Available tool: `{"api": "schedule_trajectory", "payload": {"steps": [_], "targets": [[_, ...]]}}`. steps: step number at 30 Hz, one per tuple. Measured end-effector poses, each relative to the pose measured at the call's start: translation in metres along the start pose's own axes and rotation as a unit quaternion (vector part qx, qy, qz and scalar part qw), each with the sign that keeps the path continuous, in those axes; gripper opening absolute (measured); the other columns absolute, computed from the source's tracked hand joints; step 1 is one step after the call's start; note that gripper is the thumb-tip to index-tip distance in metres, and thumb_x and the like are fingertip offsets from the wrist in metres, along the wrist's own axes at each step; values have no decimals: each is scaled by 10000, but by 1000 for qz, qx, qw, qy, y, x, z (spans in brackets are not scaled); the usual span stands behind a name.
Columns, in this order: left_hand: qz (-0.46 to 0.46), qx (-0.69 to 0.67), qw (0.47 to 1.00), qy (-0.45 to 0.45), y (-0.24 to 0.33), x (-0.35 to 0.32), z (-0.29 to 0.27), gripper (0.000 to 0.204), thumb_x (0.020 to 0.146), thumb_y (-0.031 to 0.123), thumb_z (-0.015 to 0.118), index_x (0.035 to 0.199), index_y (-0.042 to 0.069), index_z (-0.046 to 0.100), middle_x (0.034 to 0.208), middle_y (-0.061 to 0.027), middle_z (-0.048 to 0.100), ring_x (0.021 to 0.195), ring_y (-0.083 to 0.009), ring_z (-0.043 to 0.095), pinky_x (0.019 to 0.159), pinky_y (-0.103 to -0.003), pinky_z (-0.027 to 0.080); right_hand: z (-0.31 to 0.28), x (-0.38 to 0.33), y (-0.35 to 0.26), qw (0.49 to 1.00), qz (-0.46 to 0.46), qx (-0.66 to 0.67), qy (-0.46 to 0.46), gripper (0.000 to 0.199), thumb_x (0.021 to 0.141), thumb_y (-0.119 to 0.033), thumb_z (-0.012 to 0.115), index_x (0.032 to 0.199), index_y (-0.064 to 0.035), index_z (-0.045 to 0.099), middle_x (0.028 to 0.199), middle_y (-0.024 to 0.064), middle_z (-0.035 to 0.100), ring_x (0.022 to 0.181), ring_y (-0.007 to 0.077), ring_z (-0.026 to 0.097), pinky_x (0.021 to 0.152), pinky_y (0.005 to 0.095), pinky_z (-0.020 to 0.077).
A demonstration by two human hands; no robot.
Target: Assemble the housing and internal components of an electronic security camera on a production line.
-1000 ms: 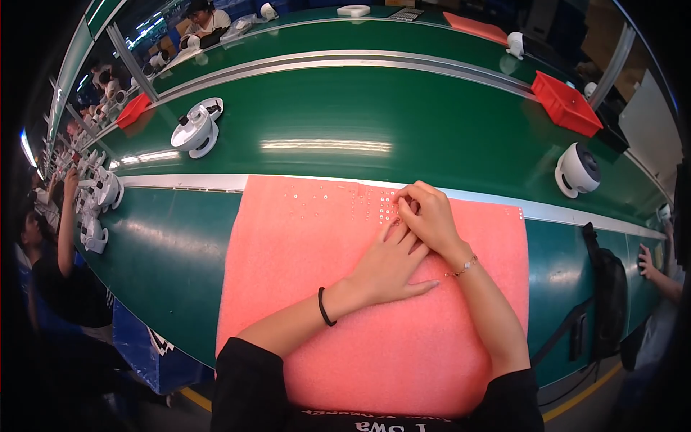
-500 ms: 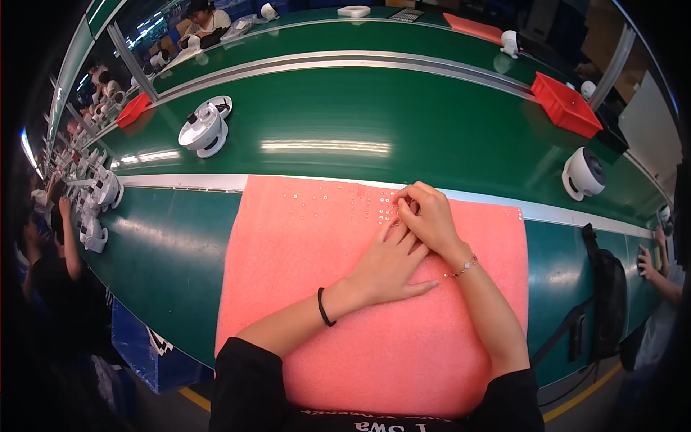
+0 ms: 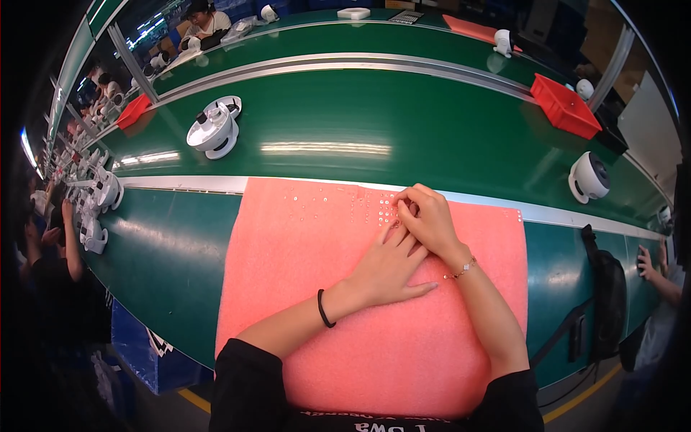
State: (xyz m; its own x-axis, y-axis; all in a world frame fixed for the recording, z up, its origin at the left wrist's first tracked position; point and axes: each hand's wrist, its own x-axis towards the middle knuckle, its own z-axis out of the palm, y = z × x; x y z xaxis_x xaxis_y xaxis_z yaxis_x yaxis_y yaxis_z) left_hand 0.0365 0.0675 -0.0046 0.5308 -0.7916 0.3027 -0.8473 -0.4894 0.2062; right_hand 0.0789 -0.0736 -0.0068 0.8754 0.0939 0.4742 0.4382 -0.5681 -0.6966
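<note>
Both hands sit on the pink foam mat [image 3: 302, 302], near its far edge, right of centre. Left hand [image 3: 389, 268] lies flat, palm down, fingers stretched toward the far edge, gripping nothing; black band on that wrist. Right hand [image 3: 430, 219] overlaps the left fingertips, fingers curled down over the rows of small silver parts [image 3: 360, 207]; thumb and forefinger look pinched at the near end of the rows, but whether a part is between them can't be told, too small. Thin bracelet on the right wrist. The parts lie in short rows along the mat's far edge, spreading left from the right hand, a few scattered further left. Mat's far edge runs just short of the silver rail [image 3: 187, 183] that bounds the green conveyor belt [image 3: 374, 122]. Mat is bare left of and nearer than the hands; forearms cross its near-right part. On the belt: white round device [image 3: 213, 129] far left, well apart from the hands; another white round device [image 3: 589, 177] at right near the rail; red bin [image 3: 566, 105] beyond it. Black bag [image 3: 606, 288] hangs at the bench's right edge. Another person's hand [image 3: 646, 261] at far right, more people at far left.
</note>
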Motion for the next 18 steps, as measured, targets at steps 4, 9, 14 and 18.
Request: {"api": "schedule_trajectory", "payload": {"steps": [4, 9, 14, 18], "targets": [[1, -1, 1000, 2, 0, 0, 0, 681, 834, 541, 530, 1253, 8, 471, 1312, -210, 430, 1291, -361, 322, 1082, -530, 221, 0, 0, 1, 1000, -2, 1, 3, 82, 811, -54, 583, 835, -5, 643, 726, 84, 571, 579, 163, 544, 545, 303, 444], [0, 1, 1000, 1, 0, 0, 0, 679, 833, 538, 535, 1253, 8, 470, 1311, -211, 429, 1287, -363, 324, 1082, -531, 221, 1, 0, 1, 1000, -1, 1, 3, 80, 811, -56, 584, 831, -6, 643, 723, 86, 569, 578, 167, 546, 546, 305, 445], [5, 0, 1000, 10, -2, -1, 0, 677, 830, 536, 540, 1249, 9, 472, 1306, -210, 432, 1283, -363, 327, 1078, -533, 223, 2, 1, 1, 1000, -9, -1, 6, 79, 810, -58, 587, 830, -5, 641, 725, 90, 572, 579, 171, 552, 548, 308, 449], [9, 2, 1000, 18, -1, -1, 0, 671, 829, 535, 543, 1242, 10, 477, 1303, -209, 435, 1282, -362, 329, 1076, -535, 224, 2, 1, 1, 1000, -4, 3, 4, 79, 810, -58, 588, 830, -3, 641, 730, 92, 578, 577, 172, 556, 547, 308, 451]]}}
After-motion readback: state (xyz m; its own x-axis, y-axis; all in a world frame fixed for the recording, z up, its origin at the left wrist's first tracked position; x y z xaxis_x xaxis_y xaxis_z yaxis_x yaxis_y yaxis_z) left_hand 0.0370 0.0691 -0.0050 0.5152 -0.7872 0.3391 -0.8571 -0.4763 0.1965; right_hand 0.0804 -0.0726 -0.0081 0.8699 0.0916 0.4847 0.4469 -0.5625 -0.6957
